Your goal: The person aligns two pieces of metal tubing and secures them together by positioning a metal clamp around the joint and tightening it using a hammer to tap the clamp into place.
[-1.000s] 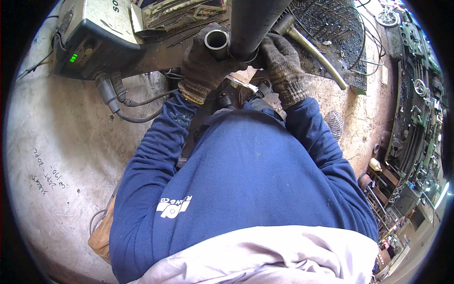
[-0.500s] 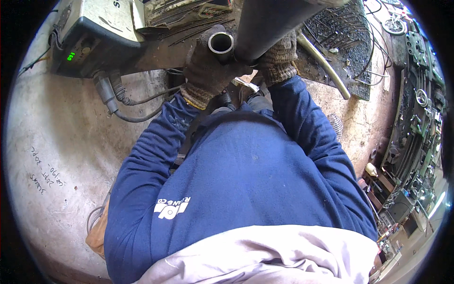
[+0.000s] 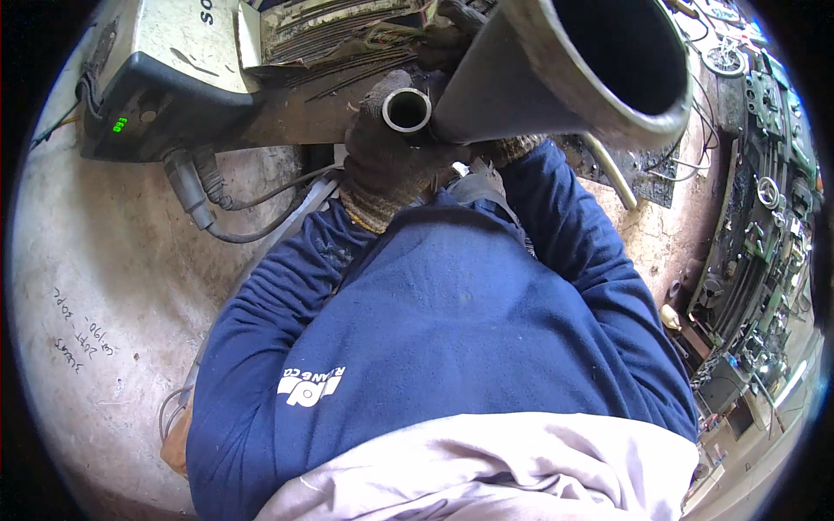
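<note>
A wide grey metal pipe (image 3: 521, 82) is tilted so that its open mouth faces up toward the right. Against its lower left side is a short narrow pipe (image 3: 407, 110) with a bright cut rim; whether the two are joined I cannot tell. My left hand (image 3: 387, 161), in a dark knitted work glove, is wrapped round the narrow pipe. Beneath the wide pipe, my gloved right hand (image 3: 519, 149) supports it, its fingers mostly hidden behind the metal.
A welding machine (image 3: 187, 65) with a green display and thick cables stands at the left. Thin welding rods (image 3: 347, 61) lie on the bench beyond my hands. A light-coloured bar (image 3: 612, 174) juts from the bench at the right. Green machinery (image 3: 769, 191) lines the far right.
The wide pipe has tipped toward me and to the right, so its open mouth now shows. My left hand and the narrow pipe have shifted slightly nearer; my right hand is more hidden.
</note>
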